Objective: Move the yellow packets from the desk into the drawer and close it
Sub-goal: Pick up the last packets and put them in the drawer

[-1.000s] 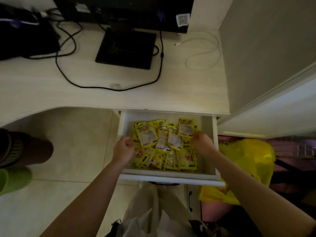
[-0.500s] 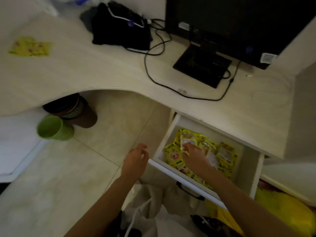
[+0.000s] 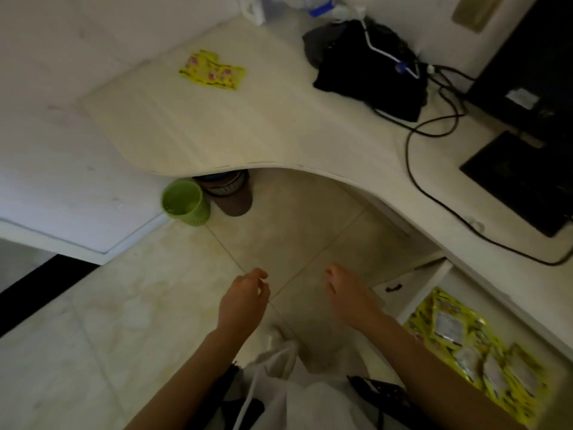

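Yellow packets point(image 3: 212, 70) lie flat on the far left part of the pale curved desk point(image 3: 248, 131). At the lower right the white drawer point(image 3: 431, 283) stands pulled out, with several yellow packets point(image 3: 474, 352) piled inside. My left hand point(image 3: 243, 301) hovers over the floor with fingers loosely curled and holds nothing. My right hand point(image 3: 345, 293) is beside it, just left of the drawer's side, fingers relaxed and empty. Both hands are outside the drawer and well short of the desk packets.
A green cup point(image 3: 184, 202) and a brown container point(image 3: 231, 193) stand on the tiled floor under the desk edge. A black bag point(image 3: 369, 63), black cables point(image 3: 434, 169) and a monitor base point(image 3: 521, 178) occupy the desk's right side. White cloth point(image 3: 279, 383) lies below my arms.
The view has swung left. My right hand has come out of the drawer and my left hand has left its front edge; both now hang over the floor.
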Action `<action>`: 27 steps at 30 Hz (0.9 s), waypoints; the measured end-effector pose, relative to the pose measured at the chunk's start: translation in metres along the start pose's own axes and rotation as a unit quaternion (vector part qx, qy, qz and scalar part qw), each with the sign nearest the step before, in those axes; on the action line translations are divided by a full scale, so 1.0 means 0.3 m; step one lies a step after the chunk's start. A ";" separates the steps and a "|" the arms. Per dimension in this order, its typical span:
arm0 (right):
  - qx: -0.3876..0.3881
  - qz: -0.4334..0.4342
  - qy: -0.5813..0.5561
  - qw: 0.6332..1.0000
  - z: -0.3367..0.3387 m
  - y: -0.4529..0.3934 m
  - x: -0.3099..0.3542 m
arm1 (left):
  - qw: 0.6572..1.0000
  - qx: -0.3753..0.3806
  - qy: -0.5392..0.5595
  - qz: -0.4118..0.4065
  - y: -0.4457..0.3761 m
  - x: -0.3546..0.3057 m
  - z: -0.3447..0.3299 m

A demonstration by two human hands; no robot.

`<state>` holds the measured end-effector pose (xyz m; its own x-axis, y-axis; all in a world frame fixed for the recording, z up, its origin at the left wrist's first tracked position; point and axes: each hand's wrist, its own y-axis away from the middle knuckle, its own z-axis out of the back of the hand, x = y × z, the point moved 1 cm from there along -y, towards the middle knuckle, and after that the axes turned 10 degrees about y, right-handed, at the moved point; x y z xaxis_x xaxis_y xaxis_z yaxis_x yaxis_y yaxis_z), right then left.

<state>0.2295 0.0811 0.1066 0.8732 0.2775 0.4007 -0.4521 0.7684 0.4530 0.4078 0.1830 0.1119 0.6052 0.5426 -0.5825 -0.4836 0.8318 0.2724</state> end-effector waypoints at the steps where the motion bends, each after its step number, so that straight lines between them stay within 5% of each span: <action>1: -0.002 0.008 0.001 1.000 -0.001 -0.035 0.044 | 1.000 -0.004 -0.007 0.000 -0.025 0.027 0.038; 20: -0.038 0.122 0.038 0.991 0.281 -0.813 0.607 | 0.993 -0.114 0.013 0.020 -0.778 0.183 0.496; 27: -0.017 0.138 0.048 0.989 0.439 -1.133 0.707 | 0.992 -0.092 0.047 0.072 -1.083 0.160 0.565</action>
<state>0.5443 -0.1972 0.1425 0.7311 0.5320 0.4272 -0.6709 0.6743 0.3084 0.7011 -0.0412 0.1252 0.4643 0.6340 -0.6185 -0.6738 0.7060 0.2180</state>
